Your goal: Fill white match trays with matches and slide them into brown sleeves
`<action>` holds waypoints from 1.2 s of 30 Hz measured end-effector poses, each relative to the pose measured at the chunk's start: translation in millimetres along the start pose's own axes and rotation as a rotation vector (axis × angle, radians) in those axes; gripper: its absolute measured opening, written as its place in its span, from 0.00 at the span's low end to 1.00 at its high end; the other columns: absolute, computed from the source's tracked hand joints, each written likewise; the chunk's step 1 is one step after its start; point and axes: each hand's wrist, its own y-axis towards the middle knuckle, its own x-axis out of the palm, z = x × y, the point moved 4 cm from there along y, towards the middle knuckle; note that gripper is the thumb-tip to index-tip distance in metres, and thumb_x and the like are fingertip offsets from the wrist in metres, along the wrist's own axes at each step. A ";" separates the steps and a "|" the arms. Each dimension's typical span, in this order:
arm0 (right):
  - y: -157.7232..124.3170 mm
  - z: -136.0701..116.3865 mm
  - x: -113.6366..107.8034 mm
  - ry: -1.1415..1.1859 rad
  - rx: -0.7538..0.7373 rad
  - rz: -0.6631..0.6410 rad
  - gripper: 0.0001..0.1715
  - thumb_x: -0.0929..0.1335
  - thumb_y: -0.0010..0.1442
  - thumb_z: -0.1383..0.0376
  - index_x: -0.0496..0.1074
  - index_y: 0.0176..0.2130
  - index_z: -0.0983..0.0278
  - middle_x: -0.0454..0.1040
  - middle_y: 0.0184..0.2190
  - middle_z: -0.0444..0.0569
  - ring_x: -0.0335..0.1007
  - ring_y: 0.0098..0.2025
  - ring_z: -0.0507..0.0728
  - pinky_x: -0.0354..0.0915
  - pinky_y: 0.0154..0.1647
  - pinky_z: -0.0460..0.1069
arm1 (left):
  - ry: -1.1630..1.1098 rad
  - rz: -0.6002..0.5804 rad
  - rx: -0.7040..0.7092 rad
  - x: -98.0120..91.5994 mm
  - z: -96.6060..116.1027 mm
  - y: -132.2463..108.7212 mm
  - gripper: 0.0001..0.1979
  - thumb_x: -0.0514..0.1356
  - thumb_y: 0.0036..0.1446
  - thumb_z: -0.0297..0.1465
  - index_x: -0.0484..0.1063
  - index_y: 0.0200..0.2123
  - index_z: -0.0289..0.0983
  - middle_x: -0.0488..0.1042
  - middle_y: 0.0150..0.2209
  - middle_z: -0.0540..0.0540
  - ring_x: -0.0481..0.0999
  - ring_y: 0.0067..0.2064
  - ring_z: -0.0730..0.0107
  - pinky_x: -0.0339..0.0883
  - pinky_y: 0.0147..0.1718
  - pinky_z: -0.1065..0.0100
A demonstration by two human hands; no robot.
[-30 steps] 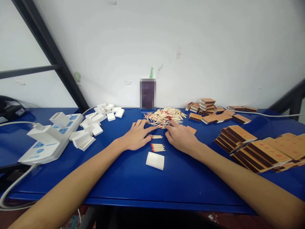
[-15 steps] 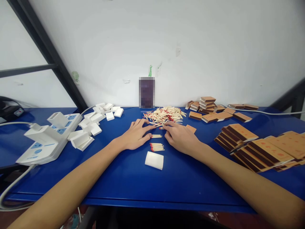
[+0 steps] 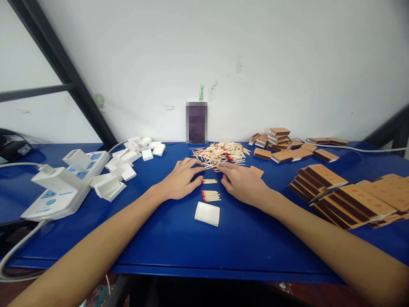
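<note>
Two small rows of matches (image 3: 211, 195) on a blue worktop (image 3: 179, 251), red heads leftward, sticks lying side to side, one white tray (image 3: 207, 214) nearer, one match heap (image 3: 223, 152) beyond, left hand (image 3: 182, 180) with thumb and forefinger parted, right hand (image 3: 238, 178) at the heap's near edge, grip unclear, print on brown boxes (image 3: 370, 199) unreadable.

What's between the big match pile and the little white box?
In the head view: left fingertips and right fingertips by the pile, then a small bunch of matches, then a bigger bunch nearest the white box.

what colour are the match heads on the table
The match heads are red, seen best in the head view.
</note>
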 end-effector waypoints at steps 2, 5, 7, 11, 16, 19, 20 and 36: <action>-0.1 -0.8 -0.5 -0.012 -0.004 -0.007 0.22 0.58 0.65 0.68 0.71 0.54 0.67 0.73 0.56 0.55 0.73 0.52 0.61 0.67 0.48 0.52 | -0.011 -0.009 0.009 -0.9 1.7 -0.2 0.21 0.47 0.68 0.36 0.67 0.60 0.38 0.66 0.61 0.41 0.62 0.61 0.53 0.58 0.55 0.49; -0.5 -2.4 -1.2 -0.042 -0.007 -0.028 0.22 0.58 0.65 0.68 0.71 0.54 0.66 0.74 0.55 0.55 0.74 0.51 0.62 0.67 0.45 0.53 | -0.026 -0.027 0.034 -1.7 4.2 -0.5 0.22 0.47 0.68 0.35 0.64 0.62 0.40 0.64 0.64 0.43 0.60 0.63 0.54 0.57 0.57 0.48; -0.7 -3.3 -2.0 -0.060 -0.010 -0.041 0.22 0.58 0.65 0.68 0.70 0.55 0.65 0.75 0.55 0.55 0.74 0.50 0.62 0.66 0.44 0.53 | -0.031 -0.033 0.055 -1.4 5.0 -0.4 0.22 0.47 0.68 0.34 0.64 0.62 0.41 0.65 0.64 0.44 0.59 0.64 0.54 0.55 0.58 0.48; -0.9 -4.5 -5.2 -0.100 -0.009 -0.062 0.20 0.58 0.66 0.67 0.70 0.54 0.64 0.76 0.52 0.54 0.75 0.47 0.62 0.65 0.40 0.52 | -0.029 -0.036 0.048 0.7 2.8 0.4 0.21 0.47 0.68 0.35 0.65 0.61 0.40 0.67 0.62 0.44 0.60 0.65 0.55 0.54 0.59 0.48; -3.6 -7.6 -10.1 -0.179 -0.006 -0.076 0.17 0.58 0.66 0.66 0.71 0.49 0.64 0.78 0.47 0.52 0.76 0.41 0.62 0.62 0.33 0.52 | -0.004 -0.030 -0.002 2.0 -0.2 1.0 0.22 0.47 0.69 0.37 0.65 0.61 0.39 0.67 0.63 0.44 0.60 0.65 0.55 0.53 0.60 0.48; -7.5 -10.1 -12.0 -0.230 0.005 -0.084 0.17 0.58 0.67 0.66 0.71 0.49 0.65 0.78 0.48 0.54 0.76 0.40 0.62 0.60 0.32 0.52 | -0.004 -0.033 -0.021 1.7 -0.3 1.1 0.22 0.46 0.69 0.39 0.65 0.61 0.40 0.67 0.62 0.44 0.59 0.65 0.53 0.53 0.60 0.47; -9.0 -11.0 -12.7 -0.245 0.004 -0.083 0.17 0.58 0.67 0.65 0.71 0.49 0.65 0.78 0.48 0.55 0.76 0.41 0.63 0.60 0.32 0.52 | -0.005 -0.034 -0.023 1.7 -0.3 1.1 0.22 0.46 0.69 0.40 0.65 0.61 0.40 0.67 0.62 0.44 0.59 0.65 0.53 0.53 0.60 0.47; -17.5 -11.6 -20.3 -0.282 0.037 -0.079 0.18 0.58 0.67 0.66 0.75 0.44 0.66 0.80 0.44 0.56 0.74 0.44 0.65 0.61 0.37 0.55 | 0.068 0.057 -0.041 2.7 -4.6 -0.1 0.22 0.48 0.68 0.42 0.70 0.56 0.37 0.65 0.61 0.40 0.59 0.63 0.51 0.58 0.57 0.46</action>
